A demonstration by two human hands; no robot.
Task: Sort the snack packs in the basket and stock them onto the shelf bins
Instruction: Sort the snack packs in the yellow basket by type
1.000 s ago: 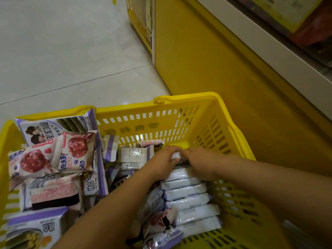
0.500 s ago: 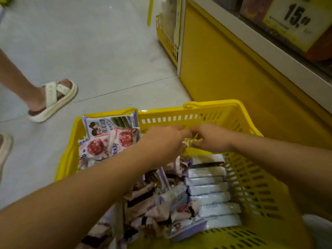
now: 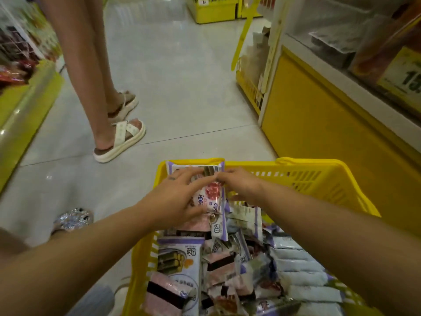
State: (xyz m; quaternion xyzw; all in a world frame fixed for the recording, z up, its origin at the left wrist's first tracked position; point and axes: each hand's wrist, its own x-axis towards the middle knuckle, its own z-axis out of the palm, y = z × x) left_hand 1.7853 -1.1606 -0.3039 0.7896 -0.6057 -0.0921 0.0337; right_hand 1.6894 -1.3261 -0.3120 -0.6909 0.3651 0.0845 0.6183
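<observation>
Left of and beyond the yellow basket: 1 bystander's white cross-strap sandal on grey floor tile. At the basket's far-left corner: left hand, fingers over and thumb under a white-and-purple snack pack printed with red berries and Chinese characters too small to read, its top edge pinched by the right hand; at the basket's near-left end a purple wafer-roll pack, and along its right wall a row of pale packs. Right of and above the basket: 1 yellow price card reading "15", cut off at the frame edge.
</observation>
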